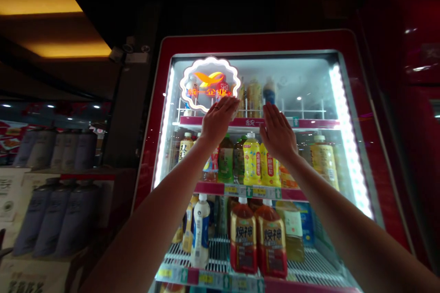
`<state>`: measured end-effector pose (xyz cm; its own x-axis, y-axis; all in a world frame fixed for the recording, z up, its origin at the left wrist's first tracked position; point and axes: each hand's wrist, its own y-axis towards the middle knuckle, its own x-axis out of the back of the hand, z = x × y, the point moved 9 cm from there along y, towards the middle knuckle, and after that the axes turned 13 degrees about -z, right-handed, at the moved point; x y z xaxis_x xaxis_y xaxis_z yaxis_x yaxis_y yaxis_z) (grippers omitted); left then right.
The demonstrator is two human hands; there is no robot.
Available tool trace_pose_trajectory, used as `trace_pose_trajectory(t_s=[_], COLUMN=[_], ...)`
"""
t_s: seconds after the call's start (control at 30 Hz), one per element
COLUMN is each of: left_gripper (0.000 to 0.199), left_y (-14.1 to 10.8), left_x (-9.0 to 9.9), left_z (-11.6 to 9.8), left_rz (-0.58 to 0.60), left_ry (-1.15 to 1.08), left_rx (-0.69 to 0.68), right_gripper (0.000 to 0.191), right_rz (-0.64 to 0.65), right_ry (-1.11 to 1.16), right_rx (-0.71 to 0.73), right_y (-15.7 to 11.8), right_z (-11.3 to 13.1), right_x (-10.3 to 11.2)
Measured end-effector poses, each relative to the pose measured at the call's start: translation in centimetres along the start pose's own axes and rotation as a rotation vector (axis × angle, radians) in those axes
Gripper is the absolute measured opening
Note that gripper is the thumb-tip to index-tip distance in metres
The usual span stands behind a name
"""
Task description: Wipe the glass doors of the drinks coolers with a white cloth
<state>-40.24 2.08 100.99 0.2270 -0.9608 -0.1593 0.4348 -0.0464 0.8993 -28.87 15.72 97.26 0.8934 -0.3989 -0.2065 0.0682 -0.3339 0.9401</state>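
Both arms reach up in front of a lit drinks fridge (257,41) with a red frame. My left hand (218,120) has its fingers stretched out and leaning right, just below the glowing round sign (184,75); a ring shows on one finger. To its right, my right hand (279,132) is flat, fingers extended up and to the left. The two hands are apart, and I see nothing held in either. Whether they touch the glass cannot be made out. Behind them stand yellow-labelled bottles (252,160) on the middle shelf and a dark-capped bottle (269,91) on the top one.
Lower down are red-and-gold bottles (243,240), a white-and-blue bottle (200,233) and a pale green bottle (292,233). At the left, several grey-blue bottles (77,219) stand on a display of pale boxes. A dark pillar (129,100) rises beside the fridge.
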Motion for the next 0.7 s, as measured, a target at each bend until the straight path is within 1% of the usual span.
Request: trace_pose_trajectory(t_s=[0.07,0.13,0.2,0.27,0.33,0.4,0.47,0.53,0.57,0.63,0.7], left_gripper=[0.068,0.065,0.062,0.061,0.059,0.058,0.06,0.066,0.069,0.07,0.067], left_y=[-1.1,-2.6,-3.5,-3.5,-2.7,-1.8,-1.5,-2.3,-3.0,-4.3,-5.1], left_x=[1.0,1.4,1.1,0.5,0.3,0.8,2.0,3.2,3.7,3.9,3.5], left_z=[1.1,0.9,-0.5,-2.0,-2.2,-0.6,1.9,4.0,4.5,4.4,3.4], left_rz=[-0.043,-0.046,0.002,0.079,0.134,0.137,0.082,0.006,-0.022,-0.036,0.003], left_ry=[0.025,0.048,0.043,0.015,0.002,0.015,0.041,0.063,0.072,0.076,0.057], left_rx=[0.075,0.11,0.063,-0.043,-0.112,-0.101,-0.023,0.058,0.083,0.085,0.037], right_gripper=[0.074,0.074,0.073,0.072,0.071,0.071,0.072,0.072,0.072,0.071,0.07], right_rz=[0.002,0.004,0.005,0.005,0.002,-0.003,-0.007,-0.007,-0.007,-0.001,0.015], right_ry=[0.001,-0.003,-0.009,-0.015,-0.014,-0.008,-0.004,-0.006,-0.01,-0.02,-0.027], right_rx=[-0.007,-0.011,-0.01,-0.007,-0.001,0.006,0.009,0.006,0.003,0.004,0.011], right_y=[0.0,0.0,-0.1,-0.1,-0.1,-0.2,-0.1,-0.1,0.0,0.2,0.3], right_z=[0.0,0.0,0.0,-0.1,-0.3,-0.4,-0.4,-0.3,-0.2,0.3,1.3], right_x=[0.0,0.0,0.0,0.0,-0.1,-0.2,-0.1,0.0,0.1,0.4,0.6])
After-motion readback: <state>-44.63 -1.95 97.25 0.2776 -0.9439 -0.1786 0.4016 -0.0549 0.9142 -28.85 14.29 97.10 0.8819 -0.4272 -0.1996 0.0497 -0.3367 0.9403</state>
